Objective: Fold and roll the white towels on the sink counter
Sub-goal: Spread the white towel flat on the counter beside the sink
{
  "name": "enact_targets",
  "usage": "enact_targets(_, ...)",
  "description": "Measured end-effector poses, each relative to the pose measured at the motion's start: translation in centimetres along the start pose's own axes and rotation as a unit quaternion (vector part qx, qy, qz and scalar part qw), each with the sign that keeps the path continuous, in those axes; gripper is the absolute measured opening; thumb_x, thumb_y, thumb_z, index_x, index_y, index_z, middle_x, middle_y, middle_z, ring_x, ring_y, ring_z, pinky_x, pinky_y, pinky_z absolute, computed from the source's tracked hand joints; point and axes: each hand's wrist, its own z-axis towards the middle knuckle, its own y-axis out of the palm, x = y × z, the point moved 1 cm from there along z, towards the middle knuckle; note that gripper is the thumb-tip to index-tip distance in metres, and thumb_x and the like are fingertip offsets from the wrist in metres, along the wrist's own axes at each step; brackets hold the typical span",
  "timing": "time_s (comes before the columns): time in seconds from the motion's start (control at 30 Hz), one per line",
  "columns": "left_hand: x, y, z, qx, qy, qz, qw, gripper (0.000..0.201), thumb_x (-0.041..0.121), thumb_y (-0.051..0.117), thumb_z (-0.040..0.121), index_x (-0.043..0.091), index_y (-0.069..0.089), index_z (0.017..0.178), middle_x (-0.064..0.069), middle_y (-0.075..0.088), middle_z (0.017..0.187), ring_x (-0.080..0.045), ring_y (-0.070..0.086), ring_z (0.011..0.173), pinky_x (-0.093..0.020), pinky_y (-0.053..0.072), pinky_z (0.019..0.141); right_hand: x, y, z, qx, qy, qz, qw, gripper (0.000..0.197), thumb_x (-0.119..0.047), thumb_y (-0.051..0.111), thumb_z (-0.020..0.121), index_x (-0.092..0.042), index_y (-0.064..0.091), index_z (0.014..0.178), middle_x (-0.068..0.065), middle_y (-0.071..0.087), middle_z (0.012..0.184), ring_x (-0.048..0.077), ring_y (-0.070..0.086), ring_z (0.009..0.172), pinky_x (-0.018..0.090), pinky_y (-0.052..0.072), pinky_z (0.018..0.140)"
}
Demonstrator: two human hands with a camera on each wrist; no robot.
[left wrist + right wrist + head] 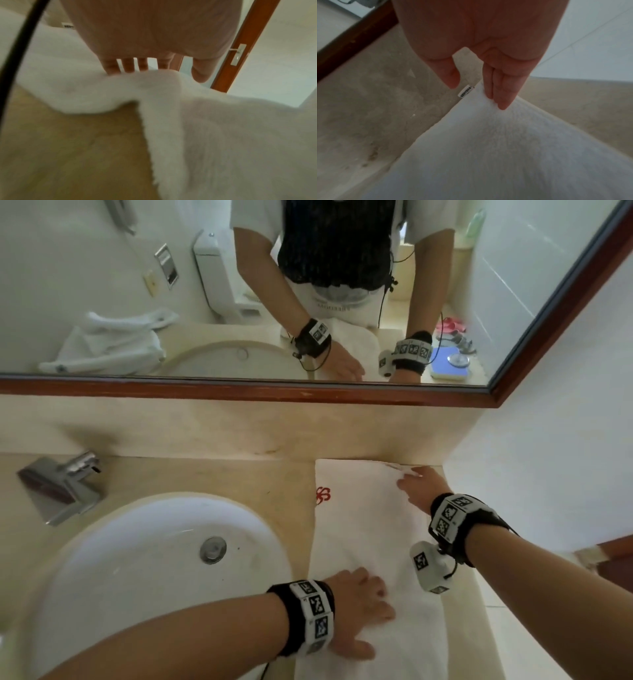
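Observation:
A white towel (363,525) with a red embroidered emblem (322,495) lies flat on the beige counter (212,477), right of the sink. My left hand (363,597) rests flat on its near part, fingers straight. In the left wrist view the left hand (163,71) lies on the towel (223,135), whose edge is rumpled. My right hand (416,484) touches the far right corner by the backsplash. In the right wrist view the straight fingers (501,97) of the right hand (477,96) press the towel (505,148) beside a small label (465,91), thumb apart.
A round white basin (154,559) and a chrome faucet (61,484) fill the left of the counter. A wood-framed mirror (239,392) stands behind and reflects a crumpled heap of white towels (109,344). A white wall (548,457) closes the right side. A door handle (238,54) shows beyond.

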Motion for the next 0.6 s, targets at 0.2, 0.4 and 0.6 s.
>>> enact_targets(0.2, -0.3, -3.5, 1.6, 0.250, -0.185, -0.178, 0.934, 0.039, 0.022, 0.045, 0.094, 0.013, 0.044, 0.132, -0.010, 0.042, 0.128, -0.028, 0.046, 0.117, -0.038, 0.038, 0.101, 1.7, 0.1, -1.7, -0.077, -0.037, 0.030, 0.996, 0.083, -0.015, 0.061, 0.089, -0.016, 0.007, 0.152, 0.008, 0.029, 0.154, 0.025, 0.033, 0.139, 0.034, 0.032, 0.108)
enact_targets(0.4, -4.2, -4.4, 4.7, 0.112, -0.363, -0.117, 0.918, 0.073, 0.049, 0.037, 0.094, 0.024, -0.002, 0.151, -0.008, -0.020, 0.157, -0.034, -0.019, 0.143, -0.051, -0.003, 0.117, 4.0, 2.8, -3.8, -0.079, -0.115, -0.213, 0.967, 0.083, -0.019, 0.052, 0.093, -0.016, -0.006, 0.153, 0.008, 0.003, 0.160, 0.025, 0.019, 0.145, 0.030, 0.023, 0.114)
enact_targets(0.6, -5.6, -2.0, 4.6, 0.112, -0.416, -0.117, 0.895, 0.077, 0.059, 0.029, 0.092, 0.028, -0.013, 0.149, -0.009, -0.028, 0.154, -0.034, -0.025, 0.141, -0.047, -0.008, 0.116, 3.1, 4.2, -2.3, -0.080, -0.124, -0.307, 0.940, 0.073, -0.031, 0.042, 0.097, -0.010, -0.002, 0.152, 0.008, -0.013, 0.160, 0.023, -0.010, 0.147, 0.035, 0.004, 0.120)
